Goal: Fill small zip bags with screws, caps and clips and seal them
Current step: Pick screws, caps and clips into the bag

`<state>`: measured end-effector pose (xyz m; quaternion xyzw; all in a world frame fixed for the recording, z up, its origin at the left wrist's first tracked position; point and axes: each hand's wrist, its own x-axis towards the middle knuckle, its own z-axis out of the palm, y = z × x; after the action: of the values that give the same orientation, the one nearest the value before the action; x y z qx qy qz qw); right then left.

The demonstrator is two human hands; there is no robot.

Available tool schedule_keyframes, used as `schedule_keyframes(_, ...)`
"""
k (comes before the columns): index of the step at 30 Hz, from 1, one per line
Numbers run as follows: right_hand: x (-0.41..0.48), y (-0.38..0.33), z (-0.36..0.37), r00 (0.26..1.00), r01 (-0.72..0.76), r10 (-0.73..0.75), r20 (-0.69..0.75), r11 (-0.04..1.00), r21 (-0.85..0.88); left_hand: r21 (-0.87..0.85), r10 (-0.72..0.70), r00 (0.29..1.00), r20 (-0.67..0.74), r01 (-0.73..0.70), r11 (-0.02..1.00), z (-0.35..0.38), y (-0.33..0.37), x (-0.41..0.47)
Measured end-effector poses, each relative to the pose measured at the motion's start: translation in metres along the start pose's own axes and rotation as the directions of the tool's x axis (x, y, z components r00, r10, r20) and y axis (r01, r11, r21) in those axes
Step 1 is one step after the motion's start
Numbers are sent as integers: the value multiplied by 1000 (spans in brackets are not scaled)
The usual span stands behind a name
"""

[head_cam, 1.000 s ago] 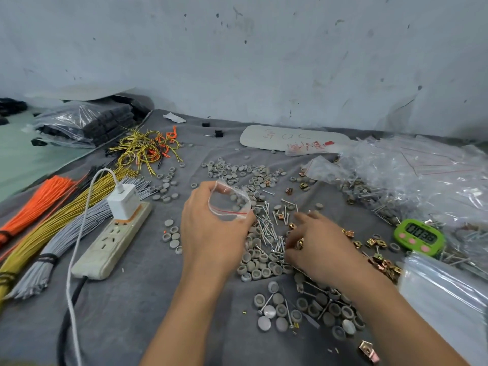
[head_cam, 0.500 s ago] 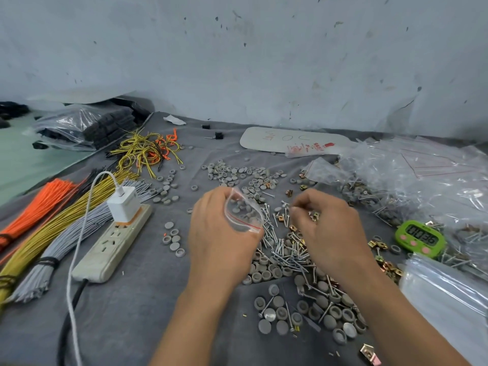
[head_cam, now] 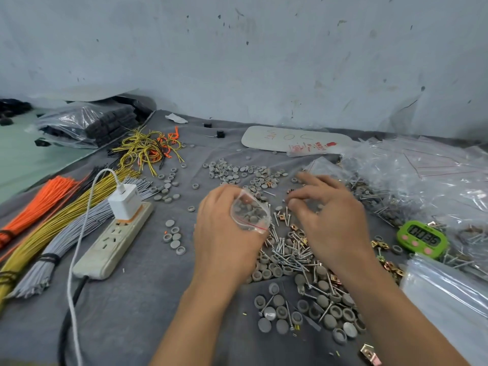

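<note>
My left hand [head_cam: 224, 233] grips a small clear zip bag [head_cam: 250, 215] with a red seal line, mouth turned to the right. Grey caps show through its plastic. My right hand [head_cam: 330, 220] hovers just right of the bag with fingers spread and nothing clearly held in them. A pile of silver screws [head_cam: 290, 252] lies on the grey cloth under and between both hands. Round grey caps [head_cam: 317, 307] are scattered nearer me, and more caps [head_cam: 237, 170] lie beyond my hands. Small gold clips [head_cam: 380, 244] lie to the right of the screws.
A white power strip [head_cam: 113, 241] with a charger lies left, beside orange, yellow and grey wire bundles [head_cam: 52, 220]. A green timer [head_cam: 422, 239] sits right, below crumpled clear bags of hardware [head_cam: 422, 180]. Stacked empty zip bags [head_cam: 449, 299] lie at the near right. A white board [head_cam: 290, 140] lies at the back.
My right hand rose from the screw pile to the bag's mouth, then drew away to the right with fingers spreading. My left hand turned the bag, and grey caps now show through it.
</note>
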<state>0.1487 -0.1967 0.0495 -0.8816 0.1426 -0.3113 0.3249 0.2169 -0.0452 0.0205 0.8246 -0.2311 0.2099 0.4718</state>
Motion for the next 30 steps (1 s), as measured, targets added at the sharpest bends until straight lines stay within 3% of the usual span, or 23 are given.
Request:
schedule_keyframes(3, 1, 18, 4, 967, -59, 129, 221, 952, -300, -84, -159, 985, -59, 154, 984, -3, -1, 3)
schedule_keyframes(6, -5, 28, 23, 884, 5, 195, 425, 905, -425, -97, -228, 969, -96, 219, 971, -5, -2, 5)
schedule_keyframes(10, -8, 35, 39, 874, 76, 145, 464, 902, -424, -69, -228, 969, -94, 222, 973, -5, 0, 4)
schedule_keyframes(14, -10, 38, 46, 868, 222, 72, 491, 829, -513, -54, -203, 974, -100, 199, 979, -4, 2, 4)
schedule_keyframes(16, -12, 34, 44, 878, 225, 65, 474, 818, -529, -41, -180, 978, -104, 176, 983, -4, 3, 3)
schedule_keyframes(18, -11, 27, 35, 933, 108, 66, 355, 886, -451, -20, -136, 985, -104, 134, 991, -3, 3, 2)
schedule_keyframes(21, -8, 10, 13, 995, -61, 72, 67, 987, -150, 61, -38, 996, -84, 43, 997, -3, 4, 0)
schedule_keyframes(23, -7, -3, 1, 999, -12, 13, -40, 1000, 12, 126, 41, 997, -71, -32, 992, 0, 6, -2)
schedule_keyframes(27, -10, -27, 0, 983, 180, -180, 46, 984, -2, 155, 176, 984, 31, -179, 972, 8, 12, -4)
schedule_keyframes(30, -9, -32, 8, 964, 231, -228, 137, 973, -11, 96, 211, 976, 55, -216, 972, 10, 11, -4)
